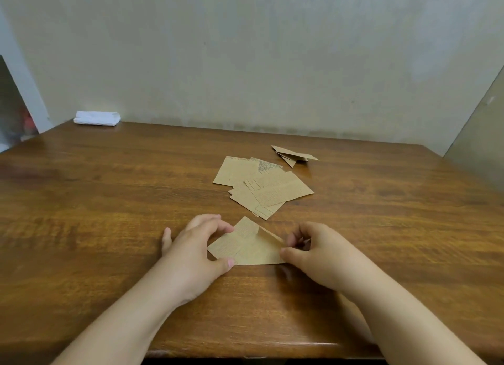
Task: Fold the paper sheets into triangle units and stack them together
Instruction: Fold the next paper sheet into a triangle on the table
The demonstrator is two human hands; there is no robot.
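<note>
Now both hands (196, 251) (321, 255) on half-folded paper sheet (245, 246) atop table (109, 201)

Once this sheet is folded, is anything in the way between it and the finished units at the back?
Yes. The loose pile of flat sheets lies between the sheet being folded and the folded units. It is flat, so passing over should be easy.

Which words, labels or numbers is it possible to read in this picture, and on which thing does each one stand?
None can be read.
Loose paper sheets: printed lines and a heading along the far edge, too small and blurred.
Sheet being folded: faint print, unreadable.
</note>
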